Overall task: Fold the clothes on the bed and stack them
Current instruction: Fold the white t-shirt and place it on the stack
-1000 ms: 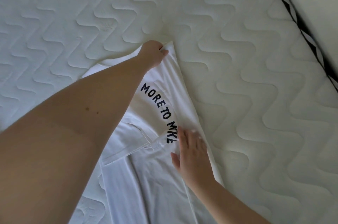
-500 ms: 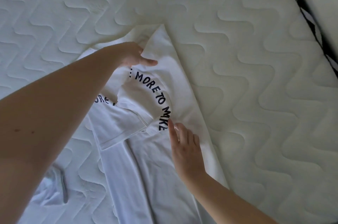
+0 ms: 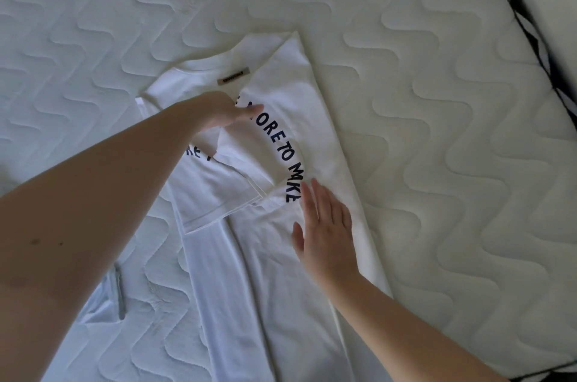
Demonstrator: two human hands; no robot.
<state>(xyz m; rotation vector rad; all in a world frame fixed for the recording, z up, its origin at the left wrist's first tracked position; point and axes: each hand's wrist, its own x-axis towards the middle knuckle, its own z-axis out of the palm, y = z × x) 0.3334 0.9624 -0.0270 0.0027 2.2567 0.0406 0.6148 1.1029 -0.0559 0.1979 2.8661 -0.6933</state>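
At the lower left of the frame a second pale garment [image 3: 106, 297] with a grey strip lies partly hidden under the left forearm, not yet folded as far as can be seen. Up the middle of the frame runs the white T-shirt [image 3: 243, 303], laid flat on the quilted mattress [image 3: 437, 132], its right side already turned in over the body so that a long straight edge runs along its right.

The right hand [image 3: 327, 235], right of centre, lies flat on that folded panel with straight fingers, pressing it down just below the black lettering [image 3: 281, 150]. Farther up, the left hand [image 3: 223, 114] pinches the turned-in cloth by the lettering, thumb stretched out over the print. A folded sleeve [image 3: 224, 197] sits between the two hands. Beyond them, toward the top centre, the collar shows a small brown neck label [image 3: 233, 76].

By my judgement the work is early: one lengthwise fold is being set, the left side and cross folds remain, and no stack is visible.
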